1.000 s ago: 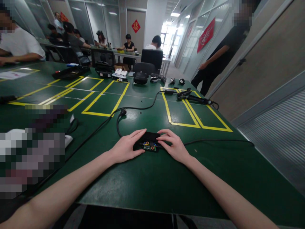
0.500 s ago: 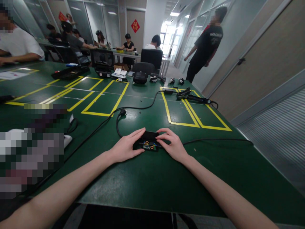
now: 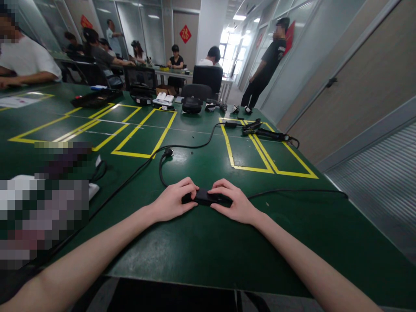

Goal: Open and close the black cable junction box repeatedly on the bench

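A black power adapter (image 3: 203, 196) lies on the green table between my hands, its dark cover now over the circuit board, which is hidden. My left hand (image 3: 173, 200) grips its left end, with fingers bent over the top and the thumb at the near side. At the other end, my right hand (image 3: 236, 203) is closed around the case, fingers on the cover and thumb along the near edge. A black cord with a plug (image 3: 168, 152) comes out behind my left hand. Another black cable (image 3: 292, 190) runs off to the right of my right hand.
Yellow tape rectangles (image 3: 133, 154) mark the green table (image 3: 182, 251). A long black cable (image 3: 130, 175) crosses it on the left. A black tool-like device (image 3: 263, 132) lies at the far right. Black cases (image 3: 191, 105) stand at the back. Several people sit beyond; one person (image 3: 268, 60) stands right.
The tilted black cover has come down over the circuit board, and my fingers have moved onto it from its edges. In the background the standing person has turned and shifted left.
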A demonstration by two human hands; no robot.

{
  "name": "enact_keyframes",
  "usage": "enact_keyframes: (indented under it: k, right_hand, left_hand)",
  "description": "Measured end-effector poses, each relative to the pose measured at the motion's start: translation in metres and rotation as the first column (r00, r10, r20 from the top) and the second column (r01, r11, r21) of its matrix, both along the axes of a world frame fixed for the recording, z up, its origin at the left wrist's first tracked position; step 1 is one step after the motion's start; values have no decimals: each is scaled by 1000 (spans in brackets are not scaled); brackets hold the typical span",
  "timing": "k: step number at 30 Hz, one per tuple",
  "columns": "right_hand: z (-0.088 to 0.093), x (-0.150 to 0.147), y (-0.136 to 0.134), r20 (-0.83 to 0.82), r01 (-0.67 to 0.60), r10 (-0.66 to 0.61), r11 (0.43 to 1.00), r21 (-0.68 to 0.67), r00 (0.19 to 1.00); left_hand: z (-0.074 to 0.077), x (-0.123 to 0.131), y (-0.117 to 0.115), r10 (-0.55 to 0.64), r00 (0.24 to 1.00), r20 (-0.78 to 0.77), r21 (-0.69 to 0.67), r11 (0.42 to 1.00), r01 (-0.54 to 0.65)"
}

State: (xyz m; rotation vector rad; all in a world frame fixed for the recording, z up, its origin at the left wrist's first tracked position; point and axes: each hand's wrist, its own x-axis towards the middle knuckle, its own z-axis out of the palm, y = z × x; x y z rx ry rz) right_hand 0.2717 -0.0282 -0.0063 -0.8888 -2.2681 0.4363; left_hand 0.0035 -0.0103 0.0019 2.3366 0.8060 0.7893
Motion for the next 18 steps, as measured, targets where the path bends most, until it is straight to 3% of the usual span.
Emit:
enact_keyframes:
  k: [18]
  right_hand:
    - [2,-4,-1,153,-67,49,991,118,987]
  left_hand:
    - [-1,-2,3,-5,996,-90,71,997,12]
